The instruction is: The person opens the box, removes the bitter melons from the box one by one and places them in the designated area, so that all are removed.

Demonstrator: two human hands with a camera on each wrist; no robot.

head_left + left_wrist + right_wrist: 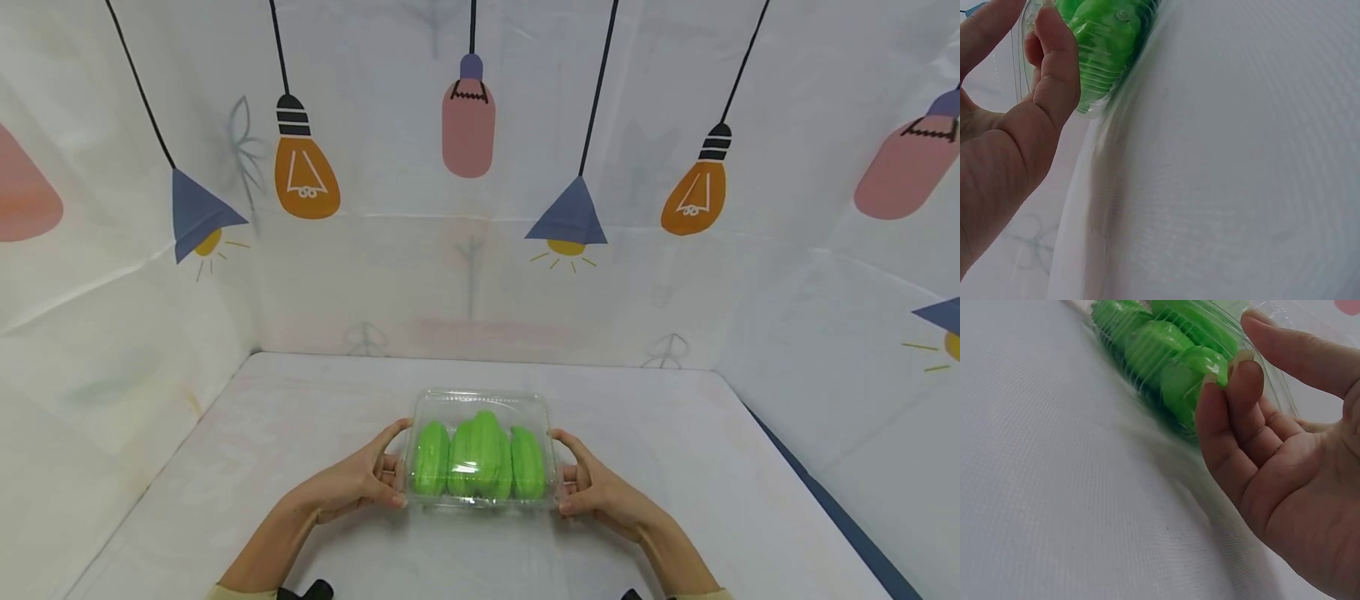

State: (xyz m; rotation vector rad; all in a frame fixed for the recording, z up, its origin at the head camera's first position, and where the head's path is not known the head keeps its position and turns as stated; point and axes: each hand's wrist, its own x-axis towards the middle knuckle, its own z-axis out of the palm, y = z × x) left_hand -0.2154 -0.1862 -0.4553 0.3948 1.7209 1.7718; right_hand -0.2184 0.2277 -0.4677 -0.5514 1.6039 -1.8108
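Observation:
A clear plastic clamshell box (480, 400) sits on the white table before me, its lid down. Inside lie several bright green, ribbed, elongated pieces (489, 454) that look like fruit or vegetables, side by side. My left hand (358, 479) grips the box's left end, and my right hand (606, 493) holds the opposite end. Curled fingers (1057, 62) lie against the plastic in the left wrist view. In the right wrist view, the thumb (1300, 353) is at the lid's edge and bent fingers (1216, 425) are along the side wall.
The white-covered table (480, 558) reaches back to a white cloth wall (390, 275) printed with hanging lamps and bulbs. More cloth hangs on both sides. A dark blue strip (832, 508) runs along the right edge. Black pieces (318, 590) show by the wrists.

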